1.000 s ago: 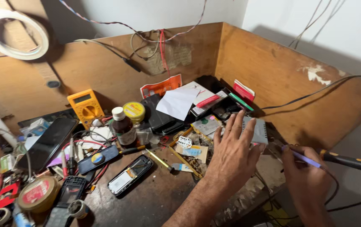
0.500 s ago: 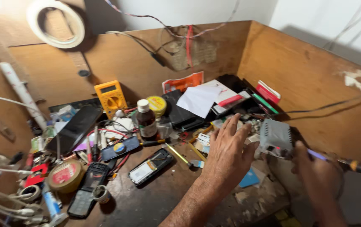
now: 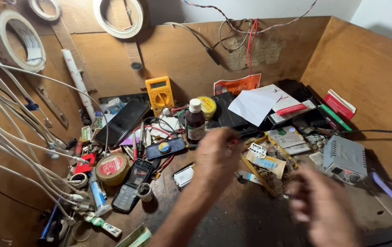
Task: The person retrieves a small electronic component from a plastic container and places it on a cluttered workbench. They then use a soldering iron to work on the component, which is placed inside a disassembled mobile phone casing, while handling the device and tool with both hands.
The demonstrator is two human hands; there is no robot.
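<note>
My left hand [image 3: 219,160] hovers, blurred by motion, over the middle of a cluttered wooden bench, just right of a brown bottle with a white cap [image 3: 195,123] and above a small phone [image 3: 184,176]. Its fingers curl downward; the blur hides whether anything is in them. My right hand [image 3: 324,210] is lower right, also blurred, fingers apart and nothing seen in it. A soldering iron with a purple handle [image 3: 388,190] lies on the bench right of that hand, beside a grey box-shaped station [image 3: 344,160].
A yellow multimeter [image 3: 159,94], a yellow tin [image 3: 207,106], a black smartphone [image 3: 122,122], a keypad phone [image 3: 132,185], a tape roll [image 3: 111,168] and white paper [image 3: 255,105] crowd the bench. White cables [image 3: 18,137] hang at left. Wooden walls enclose three sides.
The view has swung left and down. My right hand no longer holds the purple-handled iron, which now lies on the bench. My left hand has drawn back from the grey box toward the bottle.
</note>
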